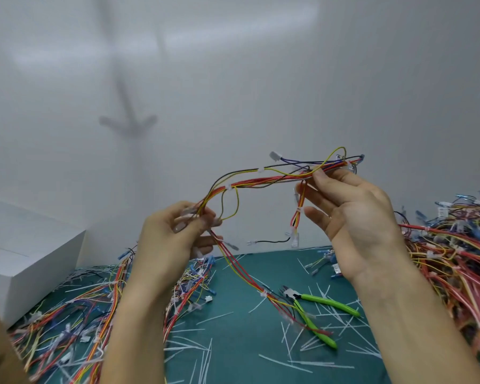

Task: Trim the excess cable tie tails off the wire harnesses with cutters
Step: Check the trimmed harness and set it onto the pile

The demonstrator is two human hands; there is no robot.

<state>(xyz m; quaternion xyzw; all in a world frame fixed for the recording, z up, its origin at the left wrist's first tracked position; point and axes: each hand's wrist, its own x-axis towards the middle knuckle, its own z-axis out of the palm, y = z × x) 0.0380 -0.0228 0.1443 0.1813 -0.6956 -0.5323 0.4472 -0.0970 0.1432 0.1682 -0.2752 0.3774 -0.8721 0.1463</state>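
Observation:
I hold one wire harness (pixel 261 180) of red, yellow and black wires up in the air in front of the white wall. My left hand (pixel 175 239) grips its left end, fingers curled round wires and white connectors. My right hand (pixel 355 214) pinches the bundle near its right end between thumb and fingertips, palm facing me. White cable ties (pixel 228 187) wrap the bundle at several spots. A branch with a white connector (pixel 294 239) hangs below my right hand. The green-handled cutters (pixel 313 306) lie open on the green mat (pixel 233 328), untouched, below and between my hands.
A pile of harnesses (pixel 455 261) fills the right side of the mat. Another pile (pixel 89 314) spreads at the left. Cut white tie tails (pixel 288 361) litter the mat. A white box (pixel 25 261) stands at the far left.

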